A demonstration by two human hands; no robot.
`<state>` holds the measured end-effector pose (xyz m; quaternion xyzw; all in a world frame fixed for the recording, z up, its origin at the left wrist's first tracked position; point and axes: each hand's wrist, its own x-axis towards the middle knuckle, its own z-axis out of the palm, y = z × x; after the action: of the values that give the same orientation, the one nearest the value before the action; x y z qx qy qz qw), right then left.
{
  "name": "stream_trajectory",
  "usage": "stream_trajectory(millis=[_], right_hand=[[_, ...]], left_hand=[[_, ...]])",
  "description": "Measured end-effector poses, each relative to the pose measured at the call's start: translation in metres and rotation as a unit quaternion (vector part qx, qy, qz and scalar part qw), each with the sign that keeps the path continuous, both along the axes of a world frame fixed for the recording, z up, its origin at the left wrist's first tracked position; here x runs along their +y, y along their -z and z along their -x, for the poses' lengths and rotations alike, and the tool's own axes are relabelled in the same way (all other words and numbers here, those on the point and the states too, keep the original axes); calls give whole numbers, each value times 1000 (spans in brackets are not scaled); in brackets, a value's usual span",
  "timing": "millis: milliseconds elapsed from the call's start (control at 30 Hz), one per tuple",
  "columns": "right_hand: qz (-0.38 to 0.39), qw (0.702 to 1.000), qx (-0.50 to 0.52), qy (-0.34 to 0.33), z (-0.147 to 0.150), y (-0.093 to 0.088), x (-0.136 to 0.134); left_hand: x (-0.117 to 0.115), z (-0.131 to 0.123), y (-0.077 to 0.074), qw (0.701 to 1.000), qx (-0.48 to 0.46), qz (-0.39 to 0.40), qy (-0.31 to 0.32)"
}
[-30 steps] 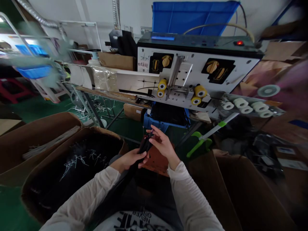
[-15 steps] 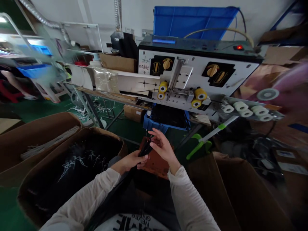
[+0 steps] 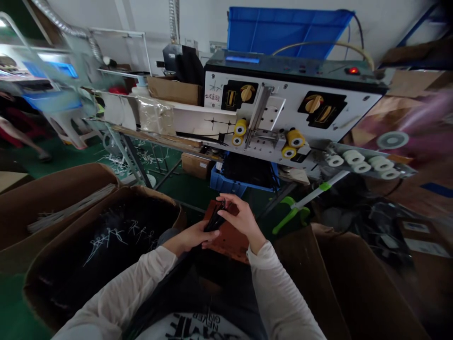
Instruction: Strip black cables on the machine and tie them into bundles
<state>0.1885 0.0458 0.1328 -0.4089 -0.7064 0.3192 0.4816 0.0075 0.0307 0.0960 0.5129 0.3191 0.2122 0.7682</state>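
Observation:
My left hand (image 3: 194, 235) is closed round a bundle of thin black cables (image 3: 213, 221) that runs down toward my lap. My right hand (image 3: 239, 218) has its fingers curled over the upper end of the same bundle, pinching it. Both hands hover above a reddish-brown stool (image 3: 229, 239) in front of me. Just ahead stands a white wire-cutting machine (image 3: 283, 113) with yellow rollers (image 3: 240, 127) and white guide rollers (image 3: 354, 158).
An open cardboard box (image 3: 106, 245) of black cable bundles tied with white ties sits at my left, another box (image 3: 53, 193) behind it. A large cardboard box (image 3: 354, 283) is at my right. A blue crate (image 3: 226, 182) lies under the machine.
My right hand's fingers, stretched above the bundle before, have curled down onto its upper end. Both hands have dropped slightly lower. A person's leg at the far left moved.

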Motion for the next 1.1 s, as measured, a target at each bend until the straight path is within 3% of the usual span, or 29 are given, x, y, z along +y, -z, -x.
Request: stream_trajectory(millis=[200, 367, 567, 767, 967, 1100], right_hand=[[-14, 999, -43, 12, -2, -1, 3], [-106, 989, -56, 88, -6, -9, -5], [-152, 951, -263, 64, 3, -5, -28], [-144, 909, -381, 91, 10, -10, -34], [-127, 907, -397, 64, 7, -17, -36], [-113, 923, -353, 104, -7, -22, -32]], left_hand=[[2, 0, -2, 1000, 1, 3, 16], [6, 1, -1, 1000, -17, -6, 15], [9, 0, 10, 1000, -16, -7, -25], [3, -9, 9, 998, 25, -21, -62], [-1, -13, 6, 996, 47, -35, -61], [-1, -12, 7, 998, 29, -24, -43]])
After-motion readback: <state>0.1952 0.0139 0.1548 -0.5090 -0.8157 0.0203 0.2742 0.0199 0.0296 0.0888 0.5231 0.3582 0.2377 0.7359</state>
